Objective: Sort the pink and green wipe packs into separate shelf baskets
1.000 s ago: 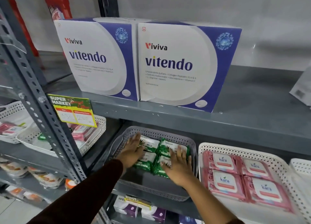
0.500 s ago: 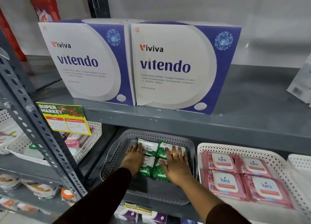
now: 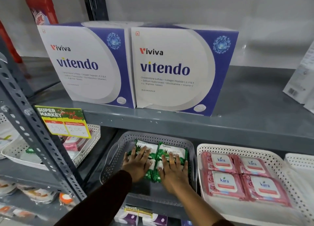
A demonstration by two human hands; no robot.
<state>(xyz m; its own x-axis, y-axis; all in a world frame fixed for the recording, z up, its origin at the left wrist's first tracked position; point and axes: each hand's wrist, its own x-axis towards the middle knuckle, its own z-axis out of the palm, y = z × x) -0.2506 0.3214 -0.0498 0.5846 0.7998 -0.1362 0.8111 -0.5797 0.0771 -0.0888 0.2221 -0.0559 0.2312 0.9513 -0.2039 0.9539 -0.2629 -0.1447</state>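
Several green wipe packs [image 3: 171, 150] lie flat in a grey perforated basket [image 3: 112, 155] on the lower shelf. My left hand [image 3: 136, 164] presses flat on the left packs, fingers spread. My right hand [image 3: 173, 169] lies flat on the right packs, fingers apart. Neither hand grips a pack. Right of it a white perforated basket [image 3: 237, 151] holds several pink wipe packs [image 3: 222, 183] in a neat grid. A further white basket [image 3: 91, 137] at the left, behind the post, holds mixed pink and green packs.
Two large white-and-purple boxes [image 3: 166, 69] stand on the upper shelf [image 3: 254, 107]. A slanted grey slotted post [image 3: 34, 134] with a yellow price tag [image 3: 64, 122] crosses the left side. A red bottle [image 3: 42, 10] stands at the top left. Another white basket [image 3: 299, 161] sits far right.
Both hands slid further back into the grey basket over the green packs and drew closer together. The view shifted slightly.
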